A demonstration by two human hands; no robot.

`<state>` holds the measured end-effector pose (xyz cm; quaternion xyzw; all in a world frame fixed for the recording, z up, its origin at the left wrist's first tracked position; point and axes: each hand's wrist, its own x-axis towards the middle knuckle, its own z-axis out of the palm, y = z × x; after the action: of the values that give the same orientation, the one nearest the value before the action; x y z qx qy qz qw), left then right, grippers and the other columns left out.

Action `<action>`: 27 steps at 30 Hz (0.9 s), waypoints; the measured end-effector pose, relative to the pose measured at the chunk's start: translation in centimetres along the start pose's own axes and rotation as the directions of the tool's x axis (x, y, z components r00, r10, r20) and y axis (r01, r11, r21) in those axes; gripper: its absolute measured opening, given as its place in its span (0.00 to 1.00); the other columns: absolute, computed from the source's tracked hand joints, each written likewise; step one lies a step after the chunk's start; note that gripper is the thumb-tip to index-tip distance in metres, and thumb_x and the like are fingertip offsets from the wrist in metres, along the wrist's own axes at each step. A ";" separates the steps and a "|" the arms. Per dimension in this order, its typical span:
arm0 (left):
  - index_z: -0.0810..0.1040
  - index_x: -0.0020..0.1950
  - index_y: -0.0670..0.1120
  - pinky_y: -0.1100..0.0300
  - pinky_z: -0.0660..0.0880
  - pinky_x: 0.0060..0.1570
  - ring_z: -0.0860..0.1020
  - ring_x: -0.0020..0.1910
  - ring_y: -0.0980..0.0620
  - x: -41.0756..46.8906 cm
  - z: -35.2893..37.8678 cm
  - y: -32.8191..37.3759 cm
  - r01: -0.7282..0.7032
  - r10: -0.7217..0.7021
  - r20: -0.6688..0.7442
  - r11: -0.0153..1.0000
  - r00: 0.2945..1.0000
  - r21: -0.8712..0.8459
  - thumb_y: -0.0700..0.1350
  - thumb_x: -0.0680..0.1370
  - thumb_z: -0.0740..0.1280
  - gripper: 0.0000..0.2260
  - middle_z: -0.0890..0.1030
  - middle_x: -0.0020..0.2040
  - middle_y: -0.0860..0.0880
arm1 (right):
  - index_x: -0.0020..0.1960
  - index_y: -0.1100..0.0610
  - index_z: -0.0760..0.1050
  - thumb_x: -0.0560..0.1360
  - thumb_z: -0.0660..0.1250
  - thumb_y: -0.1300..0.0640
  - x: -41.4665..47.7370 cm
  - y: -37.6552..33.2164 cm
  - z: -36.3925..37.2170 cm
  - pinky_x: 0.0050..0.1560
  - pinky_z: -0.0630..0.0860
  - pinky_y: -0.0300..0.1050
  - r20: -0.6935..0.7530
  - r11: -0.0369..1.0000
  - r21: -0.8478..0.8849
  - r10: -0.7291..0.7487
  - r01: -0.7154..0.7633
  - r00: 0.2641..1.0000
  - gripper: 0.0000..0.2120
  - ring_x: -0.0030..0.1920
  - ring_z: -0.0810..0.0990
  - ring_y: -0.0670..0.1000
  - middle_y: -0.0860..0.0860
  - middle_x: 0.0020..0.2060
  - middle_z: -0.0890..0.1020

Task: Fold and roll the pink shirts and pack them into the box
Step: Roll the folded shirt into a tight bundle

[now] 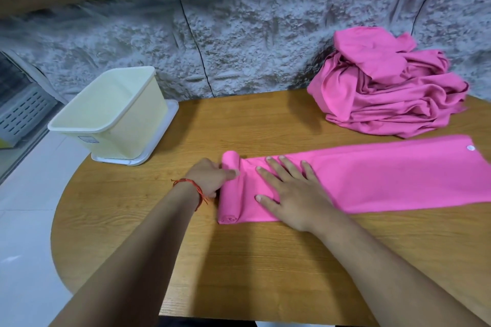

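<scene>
Two hands: both reach out over the near edge of the tabletop point(239, 260) onto one pink shirt.
Left hand point(210, 178): curled against the rolled end of the shirt, thumb lying over the top of the roll and fingers tucked behind it; a red thread point(191, 186) is tied round the wrist.
Right hand point(289, 194): flat, fingers straight and spread apart, palm pressing the cloth just beside the roll.
Roll point(229, 194): a short, tight cylinder at the left end of the shirt, lying across the strip's width.
Folded shirt point(385, 178): a long narrow strip lying flat on the wood and running off to the right, with a round white tag point(470, 148) near its far right end.
Box point(111, 114): cream plastic, open-topped, at the far left of the tabletop, well apart from the shirt, standing on a white tray point(159, 146).
Pile of pink shirts point(385, 93): a crumpled heap at the far right, just behind the strip.
Behind: a grey mottled wall point(239, 34); a slotted grey crate point(21, 109) at the left edge.
</scene>
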<state>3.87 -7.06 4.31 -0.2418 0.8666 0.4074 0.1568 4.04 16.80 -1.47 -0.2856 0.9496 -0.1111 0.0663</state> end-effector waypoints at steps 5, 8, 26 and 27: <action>0.79 0.50 0.47 0.56 0.83 0.38 0.85 0.40 0.48 -0.1 0.9 1.3 0.023 -0.027 0.016 0.977 1.000 0.213 0.59 0.75 0.74 0.16 0.85 0.44 0.47 | 0.83 0.38 0.36 0.79 0.37 0.25 -0.4 -0.2 -0.5 0.80 0.34 0.63 0.029 1.000 0.000 -0.002 0.002 1.000 0.37 0.82 0.32 0.48 0.42 0.83 0.37; 0.80 0.48 0.49 0.59 0.79 0.35 0.83 0.38 0.50 -0.1 2.1 1.6 -0.061 0.083 -0.054 0.941 0.995 0.332 0.57 0.75 0.71 0.12 0.83 0.41 0.49 | 0.84 0.39 0.37 0.80 0.38 0.26 -0.5 -0.9 -0.7 0.81 0.36 0.64 0.052 1.000 -0.006 -0.012 0.012 0.999 0.37 0.82 0.32 0.49 0.43 0.83 0.38; 0.68 0.70 0.40 0.44 0.71 0.65 0.71 0.68 0.40 0.8 1.6 0.2 0.019 0.144 -0.390 0.923 0.909 0.384 0.62 0.84 0.54 0.28 0.73 0.68 0.39 | 0.83 0.35 0.38 0.79 0.38 0.26 -0.1 0.1 -0.4 0.79 0.32 0.65 0.028 0.999 -0.038 -0.023 0.024 0.999 0.35 0.83 0.33 0.52 0.40 0.84 0.40; 0.68 0.73 0.39 0.44 0.69 0.68 0.70 0.70 0.40 0.8 1.8 0.4 0.028 0.129 -0.386 0.926 0.913 0.376 0.60 0.85 0.51 0.28 0.72 0.70 0.39 | 0.83 0.35 0.38 0.79 0.38 0.25 -0.1 0.1 -0.4 0.79 0.32 0.67 0.034 0.999 -0.044 -0.014 0.015 0.999 0.35 0.83 0.33 0.53 0.40 0.83 0.39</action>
<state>3.06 -5.62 3.07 -0.2635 0.9476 0.1804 0.0069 3.99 16.99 -1.12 -0.2958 0.9485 -0.0855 0.0750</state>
